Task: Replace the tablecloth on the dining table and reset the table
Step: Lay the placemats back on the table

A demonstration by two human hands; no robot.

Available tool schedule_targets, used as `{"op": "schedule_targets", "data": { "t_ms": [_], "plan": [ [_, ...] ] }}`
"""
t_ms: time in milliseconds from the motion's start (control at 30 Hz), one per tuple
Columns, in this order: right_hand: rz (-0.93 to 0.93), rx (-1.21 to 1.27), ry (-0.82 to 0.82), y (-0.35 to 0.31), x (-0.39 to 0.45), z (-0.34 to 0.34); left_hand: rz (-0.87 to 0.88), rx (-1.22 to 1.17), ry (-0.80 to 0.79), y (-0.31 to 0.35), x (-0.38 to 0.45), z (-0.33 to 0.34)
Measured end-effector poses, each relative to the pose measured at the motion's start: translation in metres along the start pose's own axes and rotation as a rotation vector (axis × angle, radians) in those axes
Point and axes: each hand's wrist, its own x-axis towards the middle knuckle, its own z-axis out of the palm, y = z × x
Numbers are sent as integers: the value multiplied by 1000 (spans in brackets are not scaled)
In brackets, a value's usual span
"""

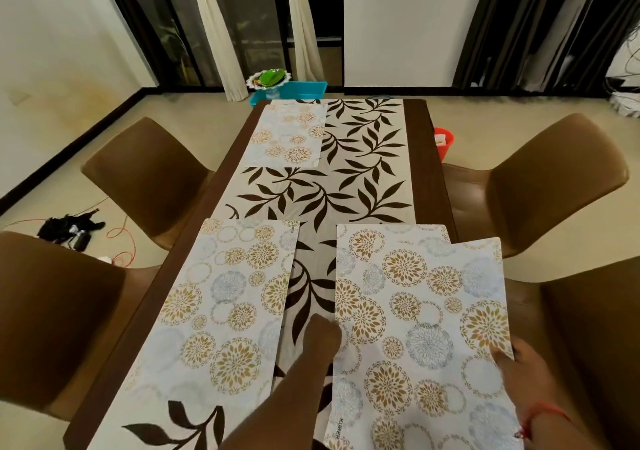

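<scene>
Four brown chairs (145, 175) flank the dining table (420, 158), two on each side. On its leaf-print tablecloth (360, 165) lie placemats with gold and blue floral circles: one far left (289, 134), one near left (221, 307), and at near right a top placemat (426, 338) overlapping another (394, 229) beneath. The left hand (320, 331) touches the top placemat's left edge, fingers hidden; the right hand (523, 370) pinches its right edge

text: "KUBER" | on: placemat (422, 338) | spot: near-left edge
</scene>
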Motion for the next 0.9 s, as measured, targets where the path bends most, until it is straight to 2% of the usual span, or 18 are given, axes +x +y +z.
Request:
{"op": "schedule_targets", "data": {
  "t_ms": [67,167,267,333,400,467,533,700,800,833,900],
  "plan": [
    [11,12,-10,4,2,-1,-28,18,-27,1,7,1],
    [18,28,-34,10,5,1,-97,-22,18,3,9,3],
    [20,50,-48,9,4,1,30,162,7,7,2,0],
    [22,63,-66,11,6,0,104,201,-8,8,-3,-2],
    [16,68,-92,15,9,-1,35,-33,117,7,-5,-4],
    [15,78,-104,17,11,-1,-38,134,159,5,-7,-9],
    [23,97,-113,18,13,-4,-3,249,175,0,-8,-16],
    [7,150,-132,15,11,-11,62,184,215,-7,-7,-22],
    [32,224,-130,8,3,-15,198,206,306,-6,-20,-15],
    [43,258,-132,5,-2,-17,232,195,300,-4,-28,-11],
    [53,311,-125,0,-12,-24,275,119,191,-1,-42,-1]
  ]
}}
